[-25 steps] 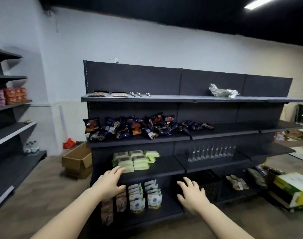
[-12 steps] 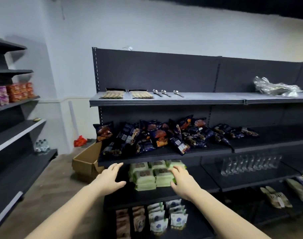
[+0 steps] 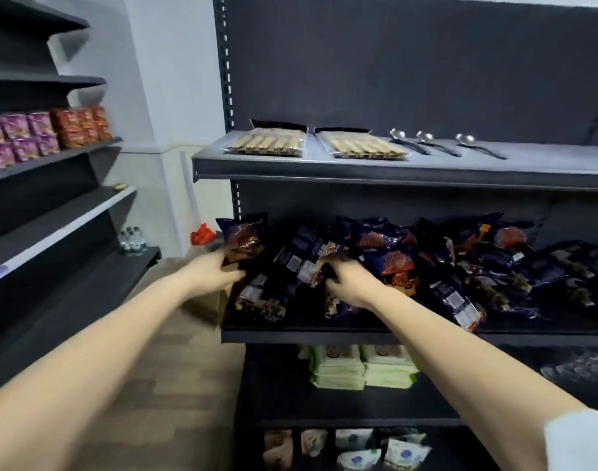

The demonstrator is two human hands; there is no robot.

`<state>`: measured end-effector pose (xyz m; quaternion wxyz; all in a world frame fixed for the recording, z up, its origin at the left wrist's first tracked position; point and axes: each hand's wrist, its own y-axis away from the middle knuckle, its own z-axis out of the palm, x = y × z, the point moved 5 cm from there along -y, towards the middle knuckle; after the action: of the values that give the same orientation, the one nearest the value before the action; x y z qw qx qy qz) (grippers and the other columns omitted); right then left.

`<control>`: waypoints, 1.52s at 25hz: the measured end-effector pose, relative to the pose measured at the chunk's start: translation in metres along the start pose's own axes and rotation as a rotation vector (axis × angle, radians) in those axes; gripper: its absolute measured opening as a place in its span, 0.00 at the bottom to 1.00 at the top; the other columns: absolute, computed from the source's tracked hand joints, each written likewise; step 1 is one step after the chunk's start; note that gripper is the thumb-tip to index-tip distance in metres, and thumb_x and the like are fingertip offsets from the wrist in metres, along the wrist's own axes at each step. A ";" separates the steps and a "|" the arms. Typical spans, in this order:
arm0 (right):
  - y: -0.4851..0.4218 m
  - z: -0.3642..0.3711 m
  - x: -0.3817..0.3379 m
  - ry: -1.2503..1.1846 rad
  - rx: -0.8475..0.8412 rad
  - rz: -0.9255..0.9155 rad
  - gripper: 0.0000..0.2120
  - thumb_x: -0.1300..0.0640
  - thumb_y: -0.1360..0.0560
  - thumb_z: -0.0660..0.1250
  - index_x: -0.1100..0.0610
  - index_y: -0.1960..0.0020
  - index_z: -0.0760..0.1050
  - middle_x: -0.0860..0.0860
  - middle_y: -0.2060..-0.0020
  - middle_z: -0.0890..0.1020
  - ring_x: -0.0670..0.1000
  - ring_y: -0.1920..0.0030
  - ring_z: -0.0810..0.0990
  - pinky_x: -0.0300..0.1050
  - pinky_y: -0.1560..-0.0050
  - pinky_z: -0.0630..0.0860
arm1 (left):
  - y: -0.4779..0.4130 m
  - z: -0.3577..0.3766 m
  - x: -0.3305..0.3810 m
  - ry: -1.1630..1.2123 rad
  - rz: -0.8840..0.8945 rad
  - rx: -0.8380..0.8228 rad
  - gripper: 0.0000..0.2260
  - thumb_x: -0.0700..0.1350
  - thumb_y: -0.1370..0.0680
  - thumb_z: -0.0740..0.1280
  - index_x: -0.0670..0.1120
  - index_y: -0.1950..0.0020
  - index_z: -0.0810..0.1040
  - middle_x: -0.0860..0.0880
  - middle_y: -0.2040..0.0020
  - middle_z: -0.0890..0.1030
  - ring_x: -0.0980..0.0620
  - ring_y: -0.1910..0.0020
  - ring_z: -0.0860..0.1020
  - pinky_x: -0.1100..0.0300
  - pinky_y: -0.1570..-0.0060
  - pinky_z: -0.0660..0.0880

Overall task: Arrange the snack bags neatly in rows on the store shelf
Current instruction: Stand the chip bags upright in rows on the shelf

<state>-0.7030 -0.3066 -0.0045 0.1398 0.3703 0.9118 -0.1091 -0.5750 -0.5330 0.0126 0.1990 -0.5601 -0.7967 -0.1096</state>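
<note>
A jumbled heap of dark blue snack bags (image 3: 443, 263) covers the middle shelf (image 3: 358, 334) of the black store unit. My left hand (image 3: 212, 271) grips the leftmost upright snack bag (image 3: 245, 236) at its lower edge. My right hand (image 3: 350, 280) has its fingers closed on a snack bag (image 3: 319, 263) in the pile's left part. Several bags lie flat or tilted over one another further right.
The top shelf (image 3: 528, 164) carries two packs of sticks (image 3: 267, 142) and three spoons (image 3: 423, 142). Green packs (image 3: 358, 368) lie one shelf down, white pouches (image 3: 375, 447) at the bottom. A second shelf unit (image 3: 53, 158) with purple and orange bags stands left; a cardboard box (image 3: 209, 300) sits on the floor.
I have stepped closer to the unit. Both hands rose from the green-pack shelf level to the middle shelf and closed on snack bags.
</note>
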 end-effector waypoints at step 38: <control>-0.202 0.084 -0.051 -0.500 0.327 -0.009 0.18 0.58 0.20 0.58 0.60 0.31 0.69 0.58 0.32 0.69 0.54 0.31 0.67 0.34 0.32 0.57 | -0.245 0.068 -0.117 0.507 -0.050 0.034 0.29 0.50 0.33 0.74 0.44 0.35 0.72 0.44 0.39 0.78 0.47 0.39 0.75 0.51 0.41 0.73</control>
<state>-0.7966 -0.5066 -0.0465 0.2982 0.3454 0.8210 -0.3432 -0.7832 -0.6905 -0.0881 0.3990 -0.4912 -0.7368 -0.2380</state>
